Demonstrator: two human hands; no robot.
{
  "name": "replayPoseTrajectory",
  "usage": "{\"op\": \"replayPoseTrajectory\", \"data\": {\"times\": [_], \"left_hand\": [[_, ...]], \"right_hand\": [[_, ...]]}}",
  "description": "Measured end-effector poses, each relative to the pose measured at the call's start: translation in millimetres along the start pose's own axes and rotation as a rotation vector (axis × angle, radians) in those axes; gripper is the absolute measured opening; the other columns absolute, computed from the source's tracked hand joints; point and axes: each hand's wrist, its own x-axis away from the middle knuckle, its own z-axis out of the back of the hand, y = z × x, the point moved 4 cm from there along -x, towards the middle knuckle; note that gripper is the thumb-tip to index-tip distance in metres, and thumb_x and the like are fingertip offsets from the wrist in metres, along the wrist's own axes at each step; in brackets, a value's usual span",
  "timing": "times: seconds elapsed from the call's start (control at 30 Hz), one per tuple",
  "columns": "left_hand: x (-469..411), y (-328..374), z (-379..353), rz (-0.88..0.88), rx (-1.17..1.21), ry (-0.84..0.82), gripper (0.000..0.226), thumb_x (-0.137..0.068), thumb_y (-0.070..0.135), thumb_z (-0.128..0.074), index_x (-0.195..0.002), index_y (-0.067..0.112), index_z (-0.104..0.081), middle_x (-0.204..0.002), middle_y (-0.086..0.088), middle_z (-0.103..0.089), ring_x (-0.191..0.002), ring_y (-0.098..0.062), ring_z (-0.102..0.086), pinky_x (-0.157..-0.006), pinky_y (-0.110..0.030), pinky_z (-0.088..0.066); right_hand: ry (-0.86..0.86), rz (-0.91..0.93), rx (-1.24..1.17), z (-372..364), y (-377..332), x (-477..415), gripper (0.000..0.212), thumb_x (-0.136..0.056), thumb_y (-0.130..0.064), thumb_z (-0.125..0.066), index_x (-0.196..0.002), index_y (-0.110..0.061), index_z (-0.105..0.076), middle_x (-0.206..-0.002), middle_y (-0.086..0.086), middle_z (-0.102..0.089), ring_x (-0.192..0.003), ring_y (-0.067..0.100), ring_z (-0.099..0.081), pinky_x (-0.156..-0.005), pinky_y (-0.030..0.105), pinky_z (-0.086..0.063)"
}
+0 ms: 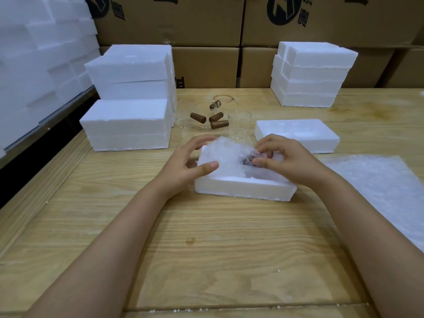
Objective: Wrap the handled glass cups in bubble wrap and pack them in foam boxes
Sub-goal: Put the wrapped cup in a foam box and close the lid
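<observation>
An open white foam box (241,188) lies on the wooden table in front of me. Inside it sits a glass cup wrapped in bubble wrap (229,157), its brown handle showing dimly through the wrap. My right hand (284,159) pinches the wrap over the handle with thumb and fingers. My left hand (191,160) hovers at the box's left edge with fingers spread and relaxed, thumb near the rim. Several unwrapped clear glass cups with brown handles (213,117) stand behind the box.
A foam lid (298,134) lies behind the box to the right. Stacks of foam boxes stand at back left (128,97) and back right (312,74). Bubble wrap sheets (380,187) lie at the right. Cardboard cartons (206,65) line the back.
</observation>
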Motion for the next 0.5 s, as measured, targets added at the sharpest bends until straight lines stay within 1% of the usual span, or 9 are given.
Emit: {"op": "replayPoseTrajectory", "data": {"times": [0.03,0.1,0.13,0.17,0.2,0.27,0.33,0.4,0.5], "left_hand": [[0.4,-0.7,0.3,-0.002,0.003,0.013,0.061,-0.065,0.059,-0.064,-0.123,0.044,-0.052,-0.131,0.004,-0.051,-0.114,0.01,-0.048,-0.079,-0.001,-0.038],[1.2,-3.0,-0.8,-0.006,-0.016,0.01,0.062,-0.065,0.06,-0.065,-0.123,0.042,-0.054,-0.13,0.004,-0.052,-0.115,0.009,-0.049,-0.081,-0.003,-0.04],[1.4,-4.6,-1.2,-0.003,-0.032,0.006,0.063,-0.065,0.061,-0.064,-0.124,0.042,-0.054,-0.132,0.006,-0.052,-0.117,0.005,-0.049,-0.083,-0.005,-0.041],[1.6,-6.0,-1.2,0.002,-0.04,0.01,0.064,-0.065,0.062,-0.064,-0.125,0.042,-0.054,-0.132,0.008,-0.052,-0.118,0.003,-0.049,-0.086,-0.007,-0.04],[1.5,-7.4,-0.4,0.007,-0.041,0.019,0.064,-0.064,0.062,-0.064,-0.124,0.043,-0.054,-0.131,0.009,-0.052,-0.119,0.002,-0.048,-0.088,-0.009,-0.039],[1.1,-9.1,0.3,0.004,-0.026,0.024,0.063,-0.064,0.061,-0.064,-0.123,0.045,-0.053,-0.129,0.009,-0.052,-0.119,0.001,-0.048,-0.087,-0.008,-0.04],[0.8,-10.1,-0.3,-0.01,-0.013,0.012,0.061,-0.065,0.06,-0.065,-0.124,0.047,-0.052,-0.13,0.009,-0.052,-0.12,-0.001,-0.049,-0.087,-0.008,-0.041],[1.1,-10.6,-0.3,-0.026,0.006,-0.001,0.061,-0.067,0.06,-0.065,-0.125,0.051,-0.05,-0.13,0.01,-0.053,-0.121,0.001,-0.049,-0.087,-0.006,-0.041],[-0.2,-11.4,2.2,-0.043,0.067,0.041,0.059,-0.072,0.063,-0.055,-0.128,0.051,-0.043,-0.129,0.005,-0.053,-0.122,0.001,-0.048,-0.091,-0.007,-0.039]], "right_hand": [[0.063,-0.002,-0.09,2.9,-1.2,-0.4,0.006,-0.086,-0.029,-0.067,-0.084,-0.035,-0.067,-0.1,-0.007,-0.063,-0.083,0.011,-0.055,-0.08,0.023,-0.043],[0.292,-0.021,-0.218,15.9,1.4,-3.0,0.012,-0.093,-0.025,-0.059,-0.088,-0.031,-0.068,-0.105,-0.006,-0.064,-0.084,0.005,-0.055,-0.076,0.015,-0.041],[0.4,-0.051,-0.161,24.3,3.5,-5.6,0.017,-0.096,-0.02,-0.054,-0.091,-0.029,-0.068,-0.107,-0.005,-0.064,-0.084,0.001,-0.053,-0.073,0.01,-0.038],[0.435,-0.101,-0.021,32.4,7.0,-10.7,0.023,-0.097,-0.013,-0.049,-0.098,-0.026,-0.068,-0.109,-0.006,-0.062,-0.089,0.002,-0.052,-0.073,0.01,-0.036],[0.372,-0.155,0.144,37.6,11.3,-17.9,0.031,-0.097,-0.005,-0.044,-0.108,-0.023,-0.067,-0.11,-0.007,-0.059,-0.1,0.007,-0.05,-0.078,0.013,-0.034],[0.076,-0.283,0.444,39.9,26.0,-32.3,0.047,-0.095,0.002,-0.036,-0.125,-0.026,-0.06,-0.115,-0.008,-0.053,-0.12,0.02,-0.042,-0.089,0.025,-0.034],[-0.144,-0.372,0.661,41.3,37.8,-39.0,0.048,-0.095,-0.003,-0.039,-0.131,-0.03,-0.054,-0.131,0.003,-0.05,-0.123,0.028,-0.038,-0.095,0.035,-0.038],[-0.178,-0.375,0.754,42.5,41.8,-42.4,0.042,-0.095,-0.011,-0.045,-0.131,-0.03,-0.053,-0.131,0.011,-0.05,-0.117,0.031,-0.043,-0.095,0.039,-0.041],[-0.065,-0.308,0.847,45.4,33.4,-41.1,0.034,-0.094,-0.012,-0.048,-0.124,-0.022,-0.058,-0.117,0.015,-0.055,-0.109,0.034,-0.044,-0.091,0.041,-0.042]]}}
